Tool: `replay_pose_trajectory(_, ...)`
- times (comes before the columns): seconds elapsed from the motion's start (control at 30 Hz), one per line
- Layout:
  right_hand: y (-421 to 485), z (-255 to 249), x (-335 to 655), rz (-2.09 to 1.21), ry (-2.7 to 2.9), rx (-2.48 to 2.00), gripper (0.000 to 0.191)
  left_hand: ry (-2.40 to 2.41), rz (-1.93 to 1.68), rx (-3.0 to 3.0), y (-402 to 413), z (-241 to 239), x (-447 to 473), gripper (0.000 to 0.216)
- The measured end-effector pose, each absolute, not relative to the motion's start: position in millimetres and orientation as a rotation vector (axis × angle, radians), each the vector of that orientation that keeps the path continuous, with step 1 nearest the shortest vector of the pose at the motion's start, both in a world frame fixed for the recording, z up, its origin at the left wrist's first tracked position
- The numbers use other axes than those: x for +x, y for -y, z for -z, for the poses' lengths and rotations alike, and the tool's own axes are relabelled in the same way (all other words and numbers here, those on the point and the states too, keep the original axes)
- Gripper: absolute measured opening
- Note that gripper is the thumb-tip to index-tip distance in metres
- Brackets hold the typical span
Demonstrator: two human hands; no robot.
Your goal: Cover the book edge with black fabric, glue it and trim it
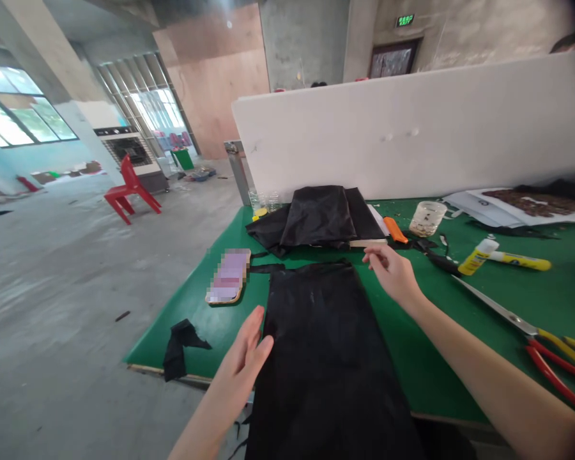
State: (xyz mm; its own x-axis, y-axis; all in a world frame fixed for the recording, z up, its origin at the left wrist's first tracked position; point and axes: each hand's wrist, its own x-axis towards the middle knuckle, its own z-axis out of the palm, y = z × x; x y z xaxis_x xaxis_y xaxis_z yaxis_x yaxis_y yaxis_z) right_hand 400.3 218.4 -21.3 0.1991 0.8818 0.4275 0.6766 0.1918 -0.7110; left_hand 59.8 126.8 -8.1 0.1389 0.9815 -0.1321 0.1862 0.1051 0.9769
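Observation:
A long black cloth [326,345] lies flat on the green table [460,358], running from the near edge toward the middle. My left hand [244,354] rests open against the cloth's left edge, fingers straight. My right hand [390,268] hovers at the cloth's far right corner, fingers loosely curled with nothing visible in them. A folded pile of black fabric [316,220] sits beyond the flat cloth.
A phone [229,276] lies left of the cloth, and a black scrap [179,345] hangs at the table's corner. Right side: an orange cutter [394,230], a plastic cup [426,218], a glue bottle [478,255], long scissors [522,322]. A white board [412,128] stands behind.

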Motion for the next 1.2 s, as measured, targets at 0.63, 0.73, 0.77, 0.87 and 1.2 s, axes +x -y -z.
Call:
replay_pose_trajectory(0.63, -223, 30, 423, -0.15, 1.75, -1.906, 0.032, -1.297, -0.947, 1.184, -135, 13, 102, 0.056)
replay_pose_trajectory(0.73, -226, 30, 432, -0.072, 1.701, -1.97, 0.032, -1.332, -0.871, 1.416, -153, 7, 103, 0.058)
replay_pose_trajectory(0.77, -227, 30, 435, -0.04, 1.685, -1.991, 0.032, -1.371, -0.844, 1.55, -160, 3, 104, 0.059)
replay_pose_trajectory(0.87, -228, 28, 443, 0.044, 1.665, -2.024, 0.029, -1.444, -0.767, 2.052, -183, -16, 116, 0.054)
replay_pose_trajectory(1.2, -228, 26, 446, 0.125, 1.874, -1.838, 0.026, -1.1, -0.579, 2.754, -255, -13, 238, 0.027)
